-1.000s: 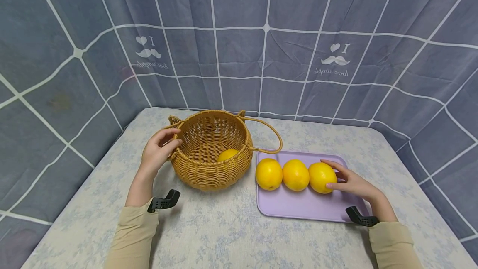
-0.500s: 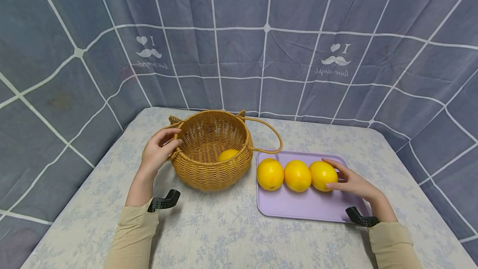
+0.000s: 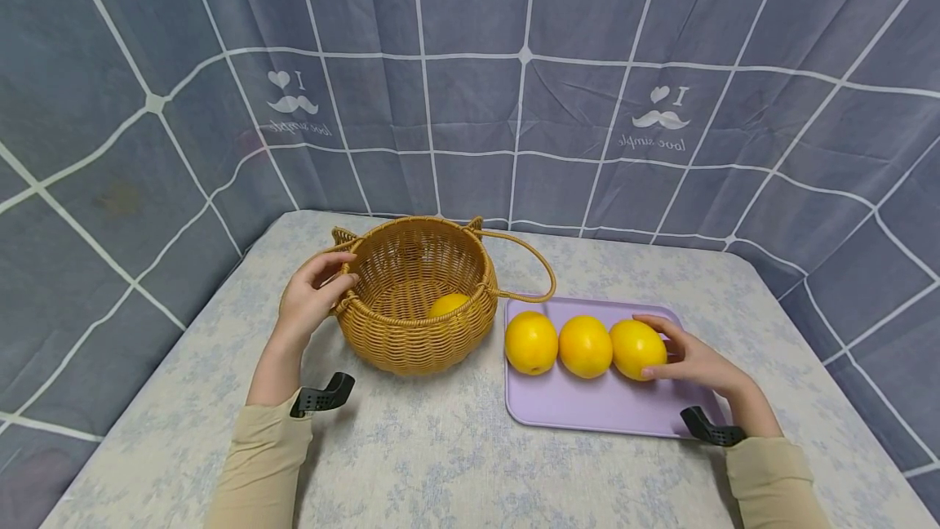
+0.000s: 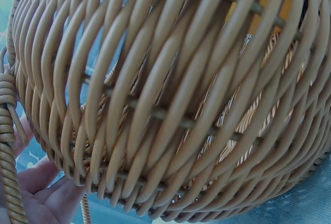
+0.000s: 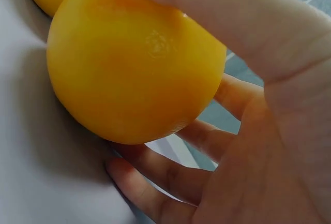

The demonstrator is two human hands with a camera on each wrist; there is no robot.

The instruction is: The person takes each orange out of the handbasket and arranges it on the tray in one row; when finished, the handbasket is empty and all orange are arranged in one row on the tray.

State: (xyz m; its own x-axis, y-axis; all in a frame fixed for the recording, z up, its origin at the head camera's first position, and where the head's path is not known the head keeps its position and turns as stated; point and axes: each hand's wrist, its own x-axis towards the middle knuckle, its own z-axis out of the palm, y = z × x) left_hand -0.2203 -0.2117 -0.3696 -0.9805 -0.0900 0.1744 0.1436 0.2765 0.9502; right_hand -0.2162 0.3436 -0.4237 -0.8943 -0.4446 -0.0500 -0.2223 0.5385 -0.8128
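In the lower right of the frame, the right hand's (image 3: 693,362) fingers curl round the rightmost orange (image 3: 637,349) at the right of the lilac tray (image 3: 565,406); a loose grip could let the smooth fruit roll into the middle orange (image 3: 585,347) and left orange (image 3: 531,343). Left of centre, the left hand's (image 3: 312,292) fingers grip the rim of the wicker basket (image 3: 411,345); a hard pull might tip it. Its loop handle (image 3: 514,295) juts toward the tray's upper left corner, a possible snag. A fourth orange (image 3: 446,304) lies inside the basket; a grid-patterned curtain (image 3: 470,104) hangs behind.
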